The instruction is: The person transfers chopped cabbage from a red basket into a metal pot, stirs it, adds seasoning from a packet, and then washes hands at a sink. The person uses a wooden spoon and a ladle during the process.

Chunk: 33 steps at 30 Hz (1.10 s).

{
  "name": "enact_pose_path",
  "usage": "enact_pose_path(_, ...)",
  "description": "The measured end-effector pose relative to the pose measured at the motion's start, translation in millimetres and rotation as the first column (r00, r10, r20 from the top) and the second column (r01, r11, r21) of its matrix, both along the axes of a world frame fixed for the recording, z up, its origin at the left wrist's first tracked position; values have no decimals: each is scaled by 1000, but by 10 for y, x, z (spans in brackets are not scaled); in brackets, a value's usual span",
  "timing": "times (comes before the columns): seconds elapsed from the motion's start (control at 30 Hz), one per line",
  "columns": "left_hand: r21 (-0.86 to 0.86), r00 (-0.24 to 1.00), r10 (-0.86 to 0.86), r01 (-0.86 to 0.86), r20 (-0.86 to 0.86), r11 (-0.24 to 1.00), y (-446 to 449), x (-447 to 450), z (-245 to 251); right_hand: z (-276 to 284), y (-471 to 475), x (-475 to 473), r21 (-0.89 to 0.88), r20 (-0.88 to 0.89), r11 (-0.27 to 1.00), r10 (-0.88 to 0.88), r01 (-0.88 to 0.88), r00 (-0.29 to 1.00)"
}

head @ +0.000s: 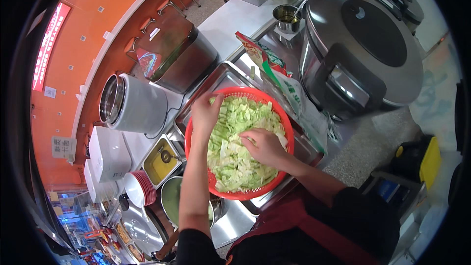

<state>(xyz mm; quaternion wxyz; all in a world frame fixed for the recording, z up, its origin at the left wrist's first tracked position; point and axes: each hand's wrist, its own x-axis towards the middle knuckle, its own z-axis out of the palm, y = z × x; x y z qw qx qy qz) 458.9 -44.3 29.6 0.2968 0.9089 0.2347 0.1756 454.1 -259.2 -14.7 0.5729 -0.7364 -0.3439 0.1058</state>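
Note:
Shredded pale green lettuce or cabbage (235,158) fills a round red plastic colander (289,129), which rests on metal trays on a steel counter. At the colander's upper left rim is my left hand (206,112), its fingertips bent over the edge of the leaves; whether they grip anything is hard to see. My right hand (265,146) lies over the middle of the leaves, with thumb and forefinger close together and the other fingers curled. What is under its fingers is hidden.
To the right stands a large rice cooker (362,44), beside plastic bags (290,88). Left are a steel pan of yellow liquid (160,163), stacked red-rimmed bowls (141,189), a green-toned pot (171,198) and a white cylindrical container (143,105). A small steel cup (287,20) stands farther back.

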Motion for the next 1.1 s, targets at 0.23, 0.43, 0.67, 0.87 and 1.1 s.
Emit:
enact_pose_path(0.23, 280, 771, -136, 381, -622, 881, 199, 1930, -1069, -43, -550, 58, -58, -218, 994, 79, -94, 973)
enact_pose_path(0.43, 322, 830, -132, 350, -542, 879, 163, 2194, -1602, -23, -672, 139, 61, -189, 998, 34, -23, 981)
enact_pose_path(0.67, -88, 950, -85, 61, -299, 994, 215, 1504, -394, 100, -691, 161, 37, -136, 995, 100, -96, 986)
enact_pose_path(0.87, -178, 922, 340, -309, 187, 934, 89, -1336, 559, 437, -502, 6, 51, -146, 972, 234, -229, 961)
enact_pose_path(1.1, 361, 517, 686, -595, -512, 718, -169, -4071, -445, 363, -71, -387, -171, 98, 918, 377, -358, 921)
